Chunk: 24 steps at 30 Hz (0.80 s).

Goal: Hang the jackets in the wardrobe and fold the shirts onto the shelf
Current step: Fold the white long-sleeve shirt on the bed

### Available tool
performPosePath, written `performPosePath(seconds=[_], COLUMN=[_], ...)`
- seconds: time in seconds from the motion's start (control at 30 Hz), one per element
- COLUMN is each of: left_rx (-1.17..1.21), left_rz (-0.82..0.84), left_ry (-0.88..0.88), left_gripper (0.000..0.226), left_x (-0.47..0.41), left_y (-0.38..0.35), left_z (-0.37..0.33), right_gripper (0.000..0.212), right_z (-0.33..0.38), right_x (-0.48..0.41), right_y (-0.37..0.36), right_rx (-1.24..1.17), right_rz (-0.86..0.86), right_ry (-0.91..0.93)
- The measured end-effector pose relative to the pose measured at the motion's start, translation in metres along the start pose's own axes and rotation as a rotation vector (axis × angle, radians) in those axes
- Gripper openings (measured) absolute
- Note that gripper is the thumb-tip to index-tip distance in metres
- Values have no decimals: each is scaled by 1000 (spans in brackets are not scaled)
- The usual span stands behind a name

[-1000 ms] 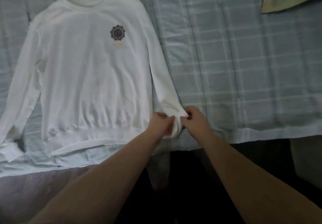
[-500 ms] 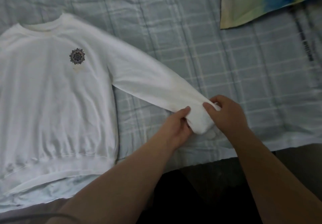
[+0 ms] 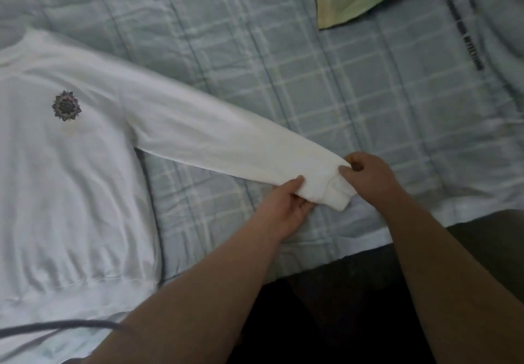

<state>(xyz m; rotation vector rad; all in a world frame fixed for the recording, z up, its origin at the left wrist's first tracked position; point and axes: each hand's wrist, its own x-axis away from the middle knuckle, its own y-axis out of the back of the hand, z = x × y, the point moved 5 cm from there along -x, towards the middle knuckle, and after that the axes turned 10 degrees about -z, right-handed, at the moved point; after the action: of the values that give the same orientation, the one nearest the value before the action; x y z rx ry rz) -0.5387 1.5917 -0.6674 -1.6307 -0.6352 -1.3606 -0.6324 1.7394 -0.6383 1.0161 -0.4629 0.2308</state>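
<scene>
Pinching soft white sleeve (image 3: 226, 142): left hand (image 3: 283, 207), right hand (image 3: 368, 173).

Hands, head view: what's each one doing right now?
Left hand: holding the sleeve of the white shirt, just before the cuff.
Right hand: pinching the cuff.

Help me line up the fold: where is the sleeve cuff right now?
In the head view the cuff is right of centre, gripped between the left hand and the right hand, over the checked bedcover near its front edge.
</scene>
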Motion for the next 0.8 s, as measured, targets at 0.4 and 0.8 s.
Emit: performPosePath(seconds=[0.4,0.8], left_rx=[-1386,-2302], left_rz=[-143,-100], left_ry=[-1065,-1451], left_gripper=[18,60], left_x=[55,-29], left_y=[-26,-28], left_z=[-81,-48], right_gripper=[13,48], right_z=[-7,-17], right_x=[3,19], right_y=[2,-33], right_rx=[-554,-820], right_rz=[-396,-260], right_ry=[-404,-701])
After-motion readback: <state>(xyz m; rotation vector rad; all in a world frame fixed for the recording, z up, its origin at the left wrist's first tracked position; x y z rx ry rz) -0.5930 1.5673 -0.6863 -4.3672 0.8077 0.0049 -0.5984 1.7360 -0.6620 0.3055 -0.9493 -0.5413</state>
